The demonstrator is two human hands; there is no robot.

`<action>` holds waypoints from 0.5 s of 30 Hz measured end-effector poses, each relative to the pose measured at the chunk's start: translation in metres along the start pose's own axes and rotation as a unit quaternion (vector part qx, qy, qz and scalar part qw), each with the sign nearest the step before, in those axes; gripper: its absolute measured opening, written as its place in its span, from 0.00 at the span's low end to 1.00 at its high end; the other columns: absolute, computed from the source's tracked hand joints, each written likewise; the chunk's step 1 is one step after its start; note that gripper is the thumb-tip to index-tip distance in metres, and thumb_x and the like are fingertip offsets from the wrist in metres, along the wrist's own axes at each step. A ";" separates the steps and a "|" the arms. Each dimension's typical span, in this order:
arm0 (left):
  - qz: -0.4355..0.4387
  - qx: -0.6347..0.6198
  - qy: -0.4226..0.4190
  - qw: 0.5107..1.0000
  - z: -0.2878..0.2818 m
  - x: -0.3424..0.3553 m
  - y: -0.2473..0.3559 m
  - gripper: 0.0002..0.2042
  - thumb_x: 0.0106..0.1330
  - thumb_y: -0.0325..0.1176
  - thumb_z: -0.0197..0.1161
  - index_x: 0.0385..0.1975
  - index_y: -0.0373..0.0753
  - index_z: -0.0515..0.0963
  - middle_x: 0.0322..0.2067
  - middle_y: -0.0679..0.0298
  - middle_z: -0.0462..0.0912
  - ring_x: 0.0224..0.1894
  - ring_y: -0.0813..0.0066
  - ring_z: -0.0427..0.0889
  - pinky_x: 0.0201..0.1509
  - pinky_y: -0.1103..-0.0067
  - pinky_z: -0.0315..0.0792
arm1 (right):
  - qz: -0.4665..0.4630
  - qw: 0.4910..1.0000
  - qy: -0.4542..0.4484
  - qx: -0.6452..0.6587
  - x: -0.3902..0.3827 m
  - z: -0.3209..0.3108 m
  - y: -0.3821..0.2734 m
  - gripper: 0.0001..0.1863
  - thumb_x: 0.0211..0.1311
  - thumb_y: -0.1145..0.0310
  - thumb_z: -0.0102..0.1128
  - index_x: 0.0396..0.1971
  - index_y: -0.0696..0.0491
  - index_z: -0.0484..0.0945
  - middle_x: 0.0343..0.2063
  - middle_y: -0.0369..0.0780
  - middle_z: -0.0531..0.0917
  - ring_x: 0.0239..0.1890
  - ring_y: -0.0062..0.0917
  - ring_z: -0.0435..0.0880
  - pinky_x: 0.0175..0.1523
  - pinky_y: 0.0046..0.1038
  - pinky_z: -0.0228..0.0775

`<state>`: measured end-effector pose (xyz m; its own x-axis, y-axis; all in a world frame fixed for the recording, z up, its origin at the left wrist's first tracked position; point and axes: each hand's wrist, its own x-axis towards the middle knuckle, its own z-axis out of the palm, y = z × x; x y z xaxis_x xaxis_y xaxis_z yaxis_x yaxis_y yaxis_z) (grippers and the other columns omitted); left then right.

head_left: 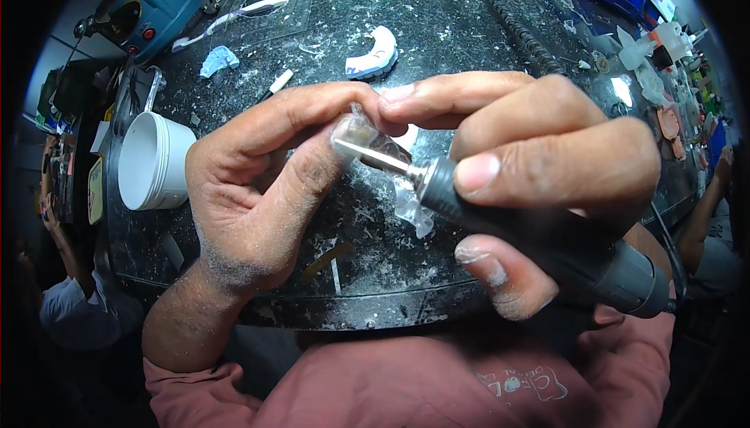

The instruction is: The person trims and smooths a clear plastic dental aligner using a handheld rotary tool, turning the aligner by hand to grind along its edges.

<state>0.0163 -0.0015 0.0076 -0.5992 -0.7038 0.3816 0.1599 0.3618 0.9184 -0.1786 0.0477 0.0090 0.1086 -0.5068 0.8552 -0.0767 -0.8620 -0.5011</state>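
Note:
My left hand (262,182), dusted with white powder, pinches a clear plastic dental tray (412,211) between thumb and forefinger. Part of the tray hangs down below the fingers. A black rotary handpiece (531,237) is gripped in my right hand (558,143), slanting from lower right to upper left. Its slim metal bur (367,153) lies against or just over the tray beside my left thumb; whether it touches, I cannot tell. My right forefinger reaches across to my left fingertips. Just beyond the hands stands a white horseshoe-shaped dental model (373,55).
A white plastic tub (148,162) stands left of my left hand. Behind it are a blue machine (148,18), a blue molded piece (219,62) and a toothbrush-like tool (250,11). White dust and scraps litter the black table (453,30). Other people sit at both sides.

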 end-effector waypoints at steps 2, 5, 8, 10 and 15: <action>-0.009 -0.015 -0.002 1.000 0.000 0.001 0.000 0.16 0.60 0.31 0.58 0.43 0.26 0.73 0.41 0.54 0.77 0.45 0.71 0.76 0.52 0.76 0.67 | 0.021 0.999 -0.029 -0.017 0.004 -0.006 -0.006 0.16 0.34 0.74 0.67 0.30 0.55 0.77 0.31 0.40 0.80 0.36 0.29 0.81 0.44 0.24 0.73; -0.008 -0.030 -0.004 0.999 -0.001 0.000 0.000 0.16 0.60 0.31 0.58 0.43 0.26 0.73 0.42 0.54 0.77 0.45 0.71 0.76 0.52 0.76 0.67 | 0.020 0.995 -0.093 -0.023 0.006 -0.012 -0.005 0.18 0.39 0.75 0.65 0.34 0.57 0.72 0.32 0.43 0.77 0.38 0.35 0.80 0.46 0.32 0.73; 0.001 -0.040 -0.011 0.999 -0.001 0.000 -0.002 0.15 0.60 0.30 0.58 0.44 0.26 0.72 0.42 0.54 0.77 0.45 0.72 0.75 0.52 0.76 0.67 | -0.017 0.986 -0.162 -0.016 0.003 -0.012 -0.005 0.20 0.49 0.75 0.59 0.41 0.60 0.63 0.30 0.47 0.70 0.40 0.47 0.78 0.47 0.45 0.74; -0.002 -0.042 -0.015 0.999 0.000 0.000 -0.002 0.15 0.60 0.29 0.58 0.44 0.26 0.72 0.42 0.54 0.76 0.45 0.72 0.75 0.52 0.76 0.67 | 0.079 0.996 0.033 0.026 -0.005 -0.001 -0.011 0.18 0.34 0.77 0.68 0.32 0.57 0.77 0.36 0.43 0.80 0.40 0.28 0.80 0.46 0.26 0.73; 0.038 -0.040 -0.015 0.998 -0.001 -0.002 -0.006 0.15 0.61 0.28 0.58 0.44 0.26 0.72 0.43 0.54 0.76 0.46 0.72 0.75 0.53 0.77 0.67 | 0.055 0.998 -0.027 0.023 0.000 -0.007 -0.008 0.19 0.35 0.78 0.67 0.34 0.57 0.76 0.36 0.44 0.79 0.41 0.28 0.80 0.45 0.26 0.73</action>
<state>0.0173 -0.0032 0.0017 -0.6065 -0.6570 0.4477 0.2675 0.3616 0.8931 -0.1852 0.0549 0.0142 0.1550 -0.5966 0.7874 -0.0456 -0.8006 -0.5975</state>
